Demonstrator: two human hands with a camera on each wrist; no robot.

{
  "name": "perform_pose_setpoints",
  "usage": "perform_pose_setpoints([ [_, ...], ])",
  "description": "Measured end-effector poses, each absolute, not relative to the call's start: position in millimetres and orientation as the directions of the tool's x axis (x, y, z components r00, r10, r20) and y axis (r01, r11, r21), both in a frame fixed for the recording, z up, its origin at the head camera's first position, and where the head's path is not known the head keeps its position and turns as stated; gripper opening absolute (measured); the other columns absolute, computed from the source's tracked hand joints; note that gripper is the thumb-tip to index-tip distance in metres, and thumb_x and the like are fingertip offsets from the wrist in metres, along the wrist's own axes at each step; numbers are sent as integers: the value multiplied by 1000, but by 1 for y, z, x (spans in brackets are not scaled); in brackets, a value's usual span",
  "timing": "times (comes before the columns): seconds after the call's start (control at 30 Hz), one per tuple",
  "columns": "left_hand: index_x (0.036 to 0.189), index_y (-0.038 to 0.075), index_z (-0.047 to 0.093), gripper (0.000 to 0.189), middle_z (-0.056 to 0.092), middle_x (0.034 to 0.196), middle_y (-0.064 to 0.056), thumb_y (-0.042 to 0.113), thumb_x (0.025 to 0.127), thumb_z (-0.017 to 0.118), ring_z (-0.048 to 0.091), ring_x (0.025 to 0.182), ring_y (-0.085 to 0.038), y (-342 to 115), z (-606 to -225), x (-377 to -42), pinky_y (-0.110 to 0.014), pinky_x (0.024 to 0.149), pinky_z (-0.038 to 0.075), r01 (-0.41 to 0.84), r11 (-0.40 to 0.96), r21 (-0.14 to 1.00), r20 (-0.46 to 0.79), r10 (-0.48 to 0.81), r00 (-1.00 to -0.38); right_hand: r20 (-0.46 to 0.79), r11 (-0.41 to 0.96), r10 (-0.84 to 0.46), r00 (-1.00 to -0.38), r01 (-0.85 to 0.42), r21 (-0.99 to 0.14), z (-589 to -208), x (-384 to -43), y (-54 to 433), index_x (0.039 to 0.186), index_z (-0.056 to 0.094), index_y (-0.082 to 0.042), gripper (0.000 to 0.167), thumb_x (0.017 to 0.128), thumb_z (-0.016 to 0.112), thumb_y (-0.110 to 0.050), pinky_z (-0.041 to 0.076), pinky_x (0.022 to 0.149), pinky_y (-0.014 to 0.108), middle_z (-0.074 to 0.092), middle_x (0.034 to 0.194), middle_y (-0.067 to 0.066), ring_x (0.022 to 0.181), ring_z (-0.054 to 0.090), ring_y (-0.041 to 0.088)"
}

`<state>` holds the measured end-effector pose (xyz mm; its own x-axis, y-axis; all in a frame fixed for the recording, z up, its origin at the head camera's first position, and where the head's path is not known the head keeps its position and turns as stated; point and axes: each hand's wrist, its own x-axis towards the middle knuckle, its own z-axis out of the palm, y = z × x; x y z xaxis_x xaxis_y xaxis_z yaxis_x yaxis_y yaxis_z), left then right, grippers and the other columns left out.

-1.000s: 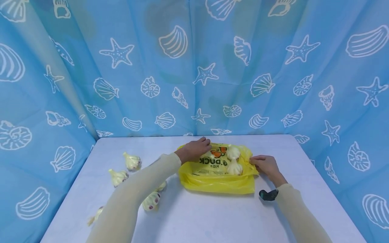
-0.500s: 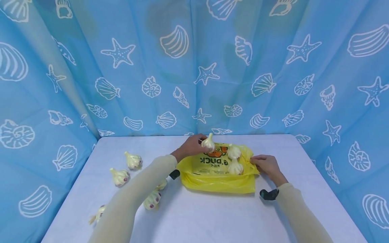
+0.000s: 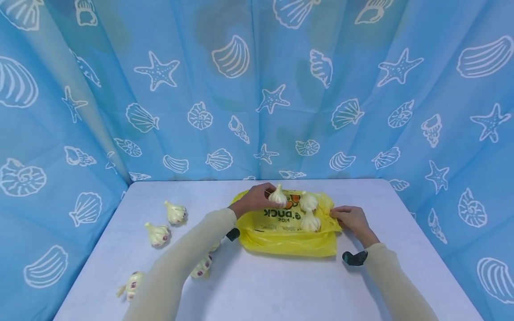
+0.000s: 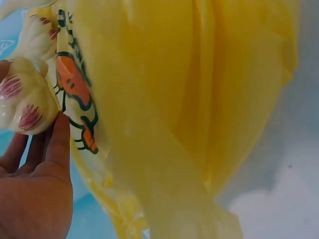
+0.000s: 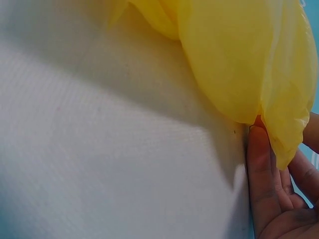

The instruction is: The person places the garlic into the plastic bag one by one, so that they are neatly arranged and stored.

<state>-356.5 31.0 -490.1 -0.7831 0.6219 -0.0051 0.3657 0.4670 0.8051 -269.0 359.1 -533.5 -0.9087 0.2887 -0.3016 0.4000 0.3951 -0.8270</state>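
Note:
In the head view my left hand (image 3: 254, 199) holds a white garlic bulb (image 3: 278, 197), stem up, over the left part of a yellow plastic bag (image 3: 287, 246). The left wrist view shows purple-streaked cloves on this garlic bulb (image 4: 26, 99), gripped in the fingertips. Two more garlic bulbs, one behind (image 3: 308, 202) and one in front (image 3: 310, 222), sit on the bag's right side by the printed duck. My right hand (image 3: 353, 219) pinches the bag's right edge. In the right wrist view, thumb and fingers meet at a gathered corner of yellow plastic (image 5: 284, 144).
Several loose garlic bulbs lie on the white table (image 3: 261, 290) to the left: one at the back (image 3: 176, 213), another nearer (image 3: 158, 234), one at the front left (image 3: 134, 285). My left sleeve (image 3: 176, 263) partly hides others. A blue shell-patterned curtain (image 3: 241, 98) surrounds the table.
My left hand has raised the garlic bulb into view at the bag's left part, then lowered it slightly. The right hand stays at the bag's edge.

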Motion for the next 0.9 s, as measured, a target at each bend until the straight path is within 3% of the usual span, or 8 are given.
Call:
perform_pose_setpoints([
  [0.2,128,10,57,55,61,116,-2,37,84,76,59,100,-14,36,-504,-355,-28,84,50,402,481,779,-13,653,-757,-297,412,284,-912,396,-821,-535,-268,360,122,64,-1,43,92,67,-32,47,64,14,59,124,19,96,56,27],
  [0.37,132,6,53,54,58,120,-6,26,87,75,56,101,-16,39,-512,-352,-30,85,48,429,498,754,-12,663,-749,-296,424,282,-912,396,-815,-537,-268,360,122,64,-1,44,92,67,-33,49,68,16,59,124,19,96,56,27],
  [0.6,133,1,55,51,56,117,-11,12,86,74,52,101,-23,44,-511,-353,-33,86,47,548,510,663,126,646,-753,-304,424,278,-911,401,-812,-537,-270,362,123,63,-1,45,92,66,-34,52,85,30,57,127,19,100,55,28],
  [0.77,131,1,51,52,51,114,-9,20,87,73,50,97,-20,47,-509,-346,-31,83,47,410,521,748,80,543,-836,-319,418,284,-904,416,-807,-536,-271,362,123,63,-2,45,92,67,-35,52,83,27,57,127,19,100,56,28],
  [0.9,128,1,51,60,51,110,-8,29,82,78,48,93,-19,52,-508,-339,-33,77,46,350,529,773,41,509,-860,-314,410,290,-904,414,-813,-538,-271,362,123,63,-2,46,92,68,-35,53,86,29,57,126,19,99,57,28],
])
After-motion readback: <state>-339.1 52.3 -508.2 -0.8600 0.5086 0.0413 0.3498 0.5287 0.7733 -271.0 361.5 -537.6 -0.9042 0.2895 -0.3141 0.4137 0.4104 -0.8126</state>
